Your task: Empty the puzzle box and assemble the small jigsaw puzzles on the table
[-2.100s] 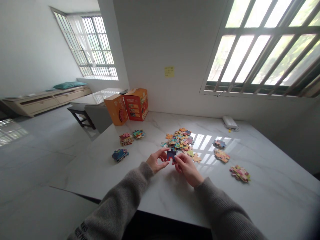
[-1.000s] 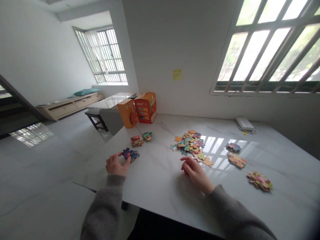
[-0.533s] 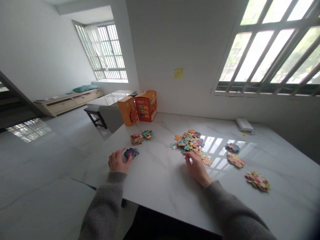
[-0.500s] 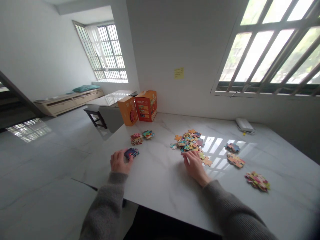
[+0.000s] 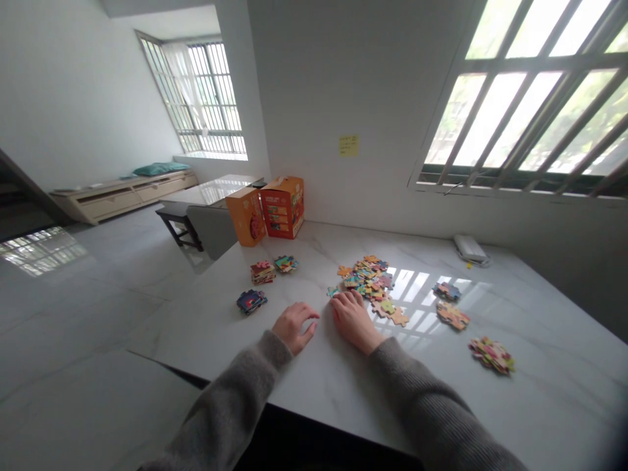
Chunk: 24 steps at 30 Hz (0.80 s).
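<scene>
Now left hand (image 5: 296,327) has quit the dark stack (image 5: 252,301), half-open, nothing visible held | right hand (image 5: 356,322) curled at pile of puzzle pieces (image 5: 370,281) mid-table (image 5: 314,366), hold hidden | work recentred there

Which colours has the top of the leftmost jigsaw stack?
The leftmost jigsaw stack shows dark blue with red, head view.

Glossy white grey-veined surface (image 5: 554,392) carries: multicoloured jigsaw heap (image 5: 370,273), six small jigsaw stacks (image 5: 491,355), two orange-red cardboard boxes (image 5: 283,209), white oblong block (image 5: 470,247).
</scene>
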Tool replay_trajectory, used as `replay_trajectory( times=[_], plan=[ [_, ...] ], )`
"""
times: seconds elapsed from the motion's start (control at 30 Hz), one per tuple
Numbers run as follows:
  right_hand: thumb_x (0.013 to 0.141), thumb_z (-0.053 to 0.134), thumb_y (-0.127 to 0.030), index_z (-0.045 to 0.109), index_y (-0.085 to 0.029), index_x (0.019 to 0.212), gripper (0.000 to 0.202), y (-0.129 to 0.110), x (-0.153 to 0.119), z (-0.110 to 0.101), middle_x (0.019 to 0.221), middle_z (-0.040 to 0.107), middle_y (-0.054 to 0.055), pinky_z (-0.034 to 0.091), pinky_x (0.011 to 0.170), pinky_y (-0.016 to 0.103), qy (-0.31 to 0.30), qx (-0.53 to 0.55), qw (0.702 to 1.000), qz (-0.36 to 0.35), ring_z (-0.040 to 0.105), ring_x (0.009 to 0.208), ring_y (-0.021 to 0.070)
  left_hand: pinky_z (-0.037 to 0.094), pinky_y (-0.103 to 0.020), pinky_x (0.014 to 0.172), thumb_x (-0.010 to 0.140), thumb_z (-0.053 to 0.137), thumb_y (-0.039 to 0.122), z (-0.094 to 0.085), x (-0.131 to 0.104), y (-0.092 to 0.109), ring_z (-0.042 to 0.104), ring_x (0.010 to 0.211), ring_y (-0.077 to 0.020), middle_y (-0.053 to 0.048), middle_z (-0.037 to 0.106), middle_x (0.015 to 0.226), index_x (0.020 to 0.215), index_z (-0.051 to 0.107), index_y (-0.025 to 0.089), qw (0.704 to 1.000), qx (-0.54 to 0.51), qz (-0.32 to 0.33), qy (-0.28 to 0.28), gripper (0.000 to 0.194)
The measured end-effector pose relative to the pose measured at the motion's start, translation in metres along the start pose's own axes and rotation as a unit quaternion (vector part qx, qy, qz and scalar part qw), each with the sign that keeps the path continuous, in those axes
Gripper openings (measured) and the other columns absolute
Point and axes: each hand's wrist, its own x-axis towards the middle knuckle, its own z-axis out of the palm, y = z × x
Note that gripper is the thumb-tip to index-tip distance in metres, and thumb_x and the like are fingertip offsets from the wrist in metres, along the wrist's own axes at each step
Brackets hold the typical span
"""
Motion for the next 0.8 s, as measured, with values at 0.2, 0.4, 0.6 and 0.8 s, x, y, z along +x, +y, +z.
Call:
replay_trajectory(
  times=[0.2, 0.4, 0.6, 0.8],
  plan=[
    [0.089, 0.050, -0.016, 0.059, -0.018, 0.113, 0.026, 0.005, 0.011, 0.004, 0.124, 0.060, 0.014, 0.017, 0.114, 0.049, 0.005, -0.028, 0.999, 0.040, 0.043, 0.127, 0.0292, 0.047, -0.034, 0.081, 0.080, 0.058, 0.016, 0.017, 0.060, -0.008, 0.060, 0.084, -0.0215, -0.006, 0.067, 0.086, 0.101, 0.066, 0.019, 0.997, 0.001, -0.062, -0.039, 0.022],
    [0.090, 0.052, -0.021, 0.056, -0.019, 0.126, 0.036, 0.012, -0.003, -0.004, 0.116, 0.060, 0.015, 0.030, 0.101, 0.046, -0.060, -0.006, 0.996, 0.066, 0.048, 0.113, 0.0309, 0.049, -0.031, 0.082, 0.081, 0.052, 0.009, 0.047, 0.076, -0.029, 0.060, 0.087, -0.0191, -0.006, 0.066, 0.087, 0.096, 0.067, 0.017, 0.995, -0.036, -0.090, -0.008, 0.023],
    [0.080, 0.070, -0.030, 0.066, -0.017, 0.111, 0.034, 0.029, -0.022, -0.014, 0.102, 0.063, 0.011, 0.042, 0.083, 0.035, -0.122, 0.152, 0.975, 0.107, 0.056, 0.095, 0.0252, 0.047, -0.025, 0.069, 0.082, 0.055, 0.015, 0.052, 0.058, -0.015, 0.057, 0.070, -0.0136, -0.002, 0.065, 0.078, 0.092, 0.070, 0.018, 0.989, -0.097, -0.079, -0.074, 0.018],
    [0.086, 0.061, -0.040, 0.063, -0.019, 0.076, 0.023, 0.041, -0.031, -0.024, 0.064, 0.058, 0.000, 0.039, 0.056, 0.026, -0.013, 0.386, 0.900, 0.203, 0.053, 0.059, 0.0145, 0.043, -0.023, 0.058, 0.082, 0.061, 0.026, 0.051, 0.056, 0.002, 0.052, 0.059, -0.0097, 0.001, 0.065, 0.080, 0.114, 0.062, 0.018, 0.969, -0.209, -0.068, -0.112, 0.033]
  ],
)
